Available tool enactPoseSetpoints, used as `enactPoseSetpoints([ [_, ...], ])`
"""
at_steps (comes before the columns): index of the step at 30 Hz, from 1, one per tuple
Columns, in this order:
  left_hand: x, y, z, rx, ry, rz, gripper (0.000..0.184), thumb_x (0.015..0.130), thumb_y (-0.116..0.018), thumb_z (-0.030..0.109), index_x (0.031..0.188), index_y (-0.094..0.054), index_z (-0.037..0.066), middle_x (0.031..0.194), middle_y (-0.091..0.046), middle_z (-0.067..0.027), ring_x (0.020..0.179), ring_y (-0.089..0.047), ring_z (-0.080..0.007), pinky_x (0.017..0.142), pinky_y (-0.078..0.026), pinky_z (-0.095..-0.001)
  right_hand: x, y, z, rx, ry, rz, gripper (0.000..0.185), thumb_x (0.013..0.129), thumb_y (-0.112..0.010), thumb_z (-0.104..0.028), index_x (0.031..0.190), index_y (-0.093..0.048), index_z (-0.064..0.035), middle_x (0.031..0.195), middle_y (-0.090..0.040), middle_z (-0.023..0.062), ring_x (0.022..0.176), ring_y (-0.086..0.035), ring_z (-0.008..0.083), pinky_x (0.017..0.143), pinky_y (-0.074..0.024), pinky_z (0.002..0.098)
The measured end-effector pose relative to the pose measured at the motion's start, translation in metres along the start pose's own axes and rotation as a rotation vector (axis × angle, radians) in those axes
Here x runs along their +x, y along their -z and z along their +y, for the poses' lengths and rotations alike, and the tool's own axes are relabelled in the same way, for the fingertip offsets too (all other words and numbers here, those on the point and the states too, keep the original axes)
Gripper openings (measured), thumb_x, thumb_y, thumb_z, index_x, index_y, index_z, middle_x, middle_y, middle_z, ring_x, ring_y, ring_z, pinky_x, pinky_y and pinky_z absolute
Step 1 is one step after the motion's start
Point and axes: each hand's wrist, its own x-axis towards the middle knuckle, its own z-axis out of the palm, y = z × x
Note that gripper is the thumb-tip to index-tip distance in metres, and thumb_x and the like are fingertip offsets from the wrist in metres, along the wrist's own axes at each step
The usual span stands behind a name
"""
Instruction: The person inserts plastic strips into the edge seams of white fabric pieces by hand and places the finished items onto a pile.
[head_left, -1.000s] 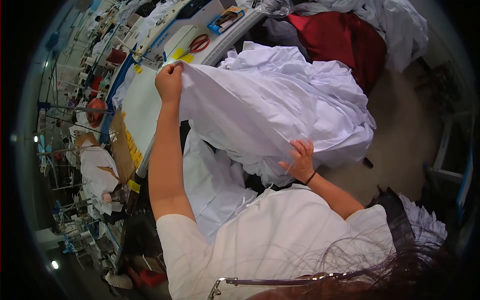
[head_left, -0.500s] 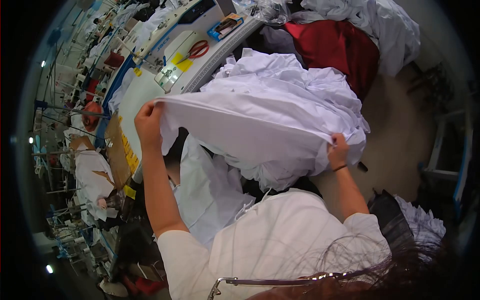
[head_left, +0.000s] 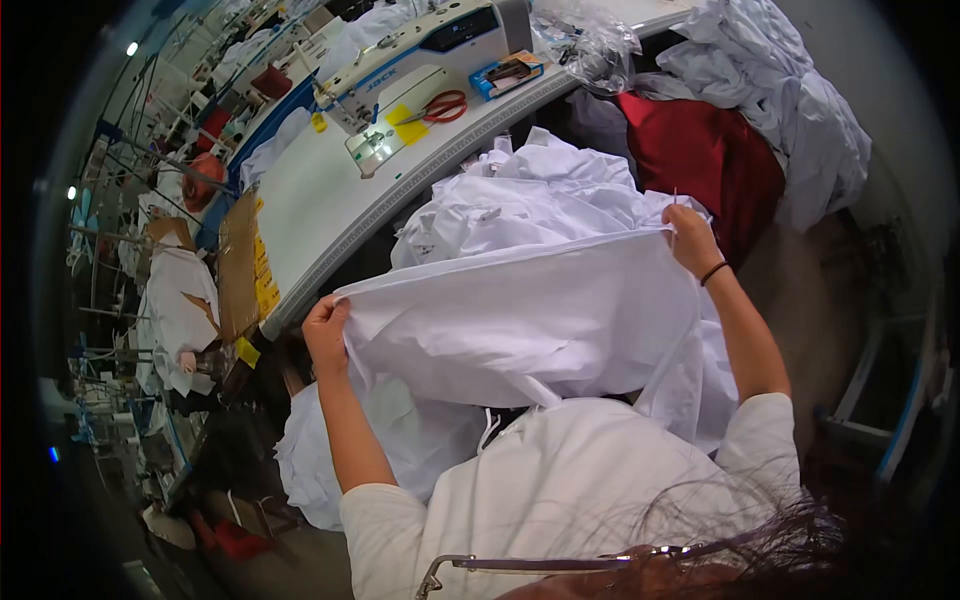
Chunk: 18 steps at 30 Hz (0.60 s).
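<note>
Hanging from its taut upper edge, a white cloth (head_left: pixel 500 315) is held in front of the torso (head_left: pixel 570 470). One end is pinched in the curled, nearly closed left hand (head_left: pixel 327 328), the other in the similarly curled right hand (head_left: pixel 692 240). Beyond, white fabric (head_left: pixel 530 208) is heaped beside a table (head_left: pixel 305 210) where red-handled scissors (head_left: pixel 444 107) are laid.

Location type: garment-sewing workshop. Identification: a sewing machine (head_left: pixel 415 50) marked JACK stands at 12 o'clock on a worktable (head_left: pixel 310 205), with red-handled scissors (head_left: pixel 430 116) on the same surface. A white cloth (head_left: pixel 510 320) is spread at dial centre; heaped white fabric (head_left: pixel 540 205) shows just beyond it. Red fabric (head_left: pixel 705 160) is located at 2 o'clock. Cluttered workstations (head_left: pixel 205 175) extend from 9 to 11 o'clock.
</note>
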Motion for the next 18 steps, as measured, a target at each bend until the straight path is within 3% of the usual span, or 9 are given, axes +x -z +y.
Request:
enactPoseSetpoints([
  [4, -0.010, -0.005, -0.009, 0.061, -0.033, 0.091, 0.013, 0.075, -0.064, 0.007, 0.086, -0.061, 0.001, 0.077, -0.058, 0.0001, 0.069, -0.050, -0.0081, 0.066, -0.040, -0.0197, 0.007, -0.058, -0.036, 0.254, 0.165, 0.149, 0.022, 0.063, -0.067, -0.006, 0.078, -0.050, -0.0045, 0.076, -0.055, 0.0100, 0.075, -0.052, 0.0290, 0.065, -0.0407, 0.0362],
  [7, -0.016, -0.009, 0.003, 0.075, 0.005, 0.129, 0.012, 0.075, -0.062, 0.005, 0.086, -0.061, 0.000, 0.079, -0.058, -0.0004, 0.071, -0.050, -0.0085, 0.068, -0.040, -0.0203, 0.006, -0.075, -0.064, 0.331, 0.291, 0.162, 0.022, 0.062, -0.069, -0.009, 0.078, -0.053, -0.0080, 0.078, -0.055, 0.0050, 0.080, -0.051, 0.0257, 0.074, -0.0381, 0.0345],
  [10, -0.019, -0.011, 0.009, 0.096, -0.003, 0.147, 0.008, 0.075, -0.061, 0.003, 0.083, -0.061, 0.000, 0.081, -0.058, 0.0001, 0.074, -0.050, -0.0077, 0.070, -0.039, -0.0195, 0.011, -0.093, -0.072, 0.352, 0.233, 0.156, 0.021, 0.063, -0.069, -0.010, 0.078, -0.054, -0.0094, 0.079, -0.055, 0.0037, 0.082, -0.050, 0.0242, 0.079, -0.0349, 0.0349],
  [14, -0.020, -0.012, 0.009, 0.124, -0.004, 0.167, 0.007, 0.075, -0.061, 0.002, 0.082, -0.061, 0.000, 0.082, -0.058, -0.0006, 0.075, -0.051, -0.0084, 0.072, -0.039, -0.0199, -0.001, -0.097, -0.061, 0.357, 0.289, -0.042, 0.014, 0.068, -0.065, -0.011, 0.078, -0.055, -0.0103, 0.070, -0.053, 0.0023, 0.074, -0.051, 0.0229, 0.080, -0.0319, 0.0354],
  [15, -0.021, -0.011, 0.009, 0.115, -0.012, 0.160, 0.007, 0.075, -0.061, 0.002, 0.082, -0.061, 0.000, 0.083, -0.058, -0.0007, 0.076, -0.051, -0.0085, 0.072, -0.039, -0.0202, -0.003, -0.094, -0.060, 0.332, 0.328, 0.014, 0.010, 0.070, -0.063, -0.009, 0.076, -0.055, -0.0093, 0.067, -0.053, 0.0030, 0.066, -0.051, 0.0237, 0.072, -0.0373, 0.0343],
  [16, -0.021, -0.012, 0.009, 0.105, -0.022, 0.154, 0.007, 0.075, -0.061, 0.001, 0.081, -0.061, 0.000, 0.083, -0.058, -0.0009, 0.077, -0.050, -0.0086, 0.072, -0.039, -0.0204, -0.003, -0.095, -0.060, 0.332, 0.330, 0.015, 0.010, 0.070, -0.063, -0.009, 0.076, -0.055, -0.0093, 0.067, -0.053, 0.0030, 0.066, -0.051, 0.0237, 0.072, -0.0373, 0.0343],
  [18, -0.022, -0.012, 0.013, 0.123, -0.044, 0.146, 0.007, 0.074, -0.061, 0.001, 0.081, -0.061, 0.000, 0.084, -0.058, -0.0013, 0.077, -0.050, -0.0089, 0.072, -0.039, -0.0207, -0.004, -0.097, -0.061, 0.403, 0.099, -0.057, 0.009, 0.071, -0.062, -0.007, 0.075, -0.054, -0.0081, 0.071, -0.055, 0.0059, 0.063, -0.052, 0.0261, 0.061, -0.0417, 0.0339],
])
